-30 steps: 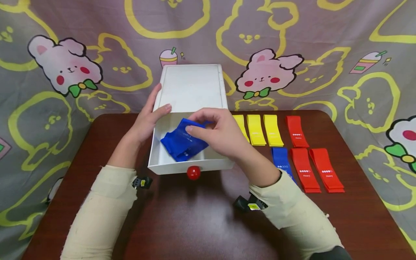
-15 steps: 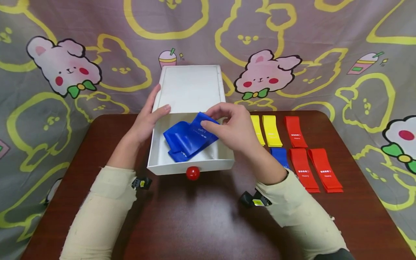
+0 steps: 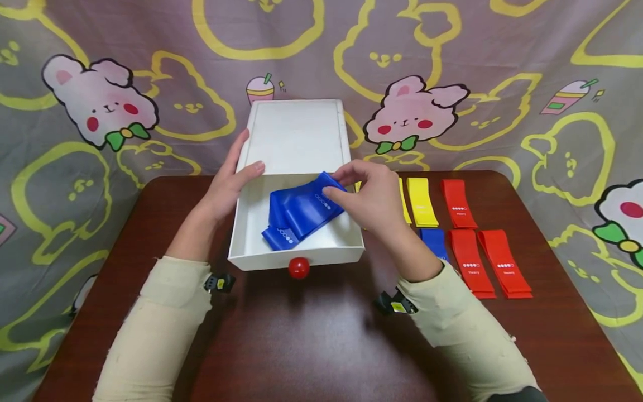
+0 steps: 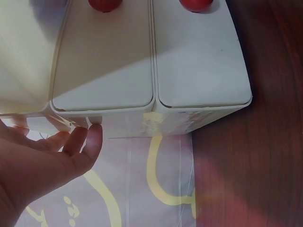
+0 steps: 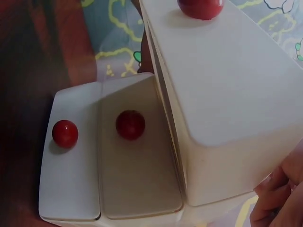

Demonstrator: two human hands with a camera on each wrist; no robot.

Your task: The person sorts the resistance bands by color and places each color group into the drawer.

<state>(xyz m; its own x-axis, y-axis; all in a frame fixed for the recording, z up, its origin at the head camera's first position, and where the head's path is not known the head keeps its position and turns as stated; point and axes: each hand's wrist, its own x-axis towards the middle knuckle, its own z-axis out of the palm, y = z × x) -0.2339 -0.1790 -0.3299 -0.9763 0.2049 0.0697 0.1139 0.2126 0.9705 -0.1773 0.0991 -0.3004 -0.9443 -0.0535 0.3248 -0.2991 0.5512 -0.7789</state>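
My right hand (image 3: 372, 192) pinches one end of a folded blue resistance band (image 3: 313, 204) between thumb and fingers. The band lies over the right part of the pulled-out top drawer (image 3: 251, 243). Under it, the dotted end of another blue piece (image 3: 281, 237) rests on the drawer floor. My left hand (image 3: 226, 181) rests against the left side of the white drawer cabinet (image 3: 298, 134), thumb over its top front edge. In the left wrist view, the fingertips (image 4: 94, 132) touch the cabinet's side wall. The right wrist view shows only part of my right hand (image 5: 279, 196).
Two lower drawers with red knobs (image 5: 130, 125) are shut. Another red knob (image 3: 298, 268) juts from the open drawer's front. Right of the cabinet lie yellow bands (image 3: 422, 201), a blue band (image 3: 433, 243) and red bands (image 3: 472, 262) on the brown table (image 3: 301, 346). A patterned curtain (image 3: 311, 44) hangs behind.
My right hand has moved right with the blue band's end, drawing the band toward the drawer's right side and spreading it flatter. The left hand has stayed on the cabinet.
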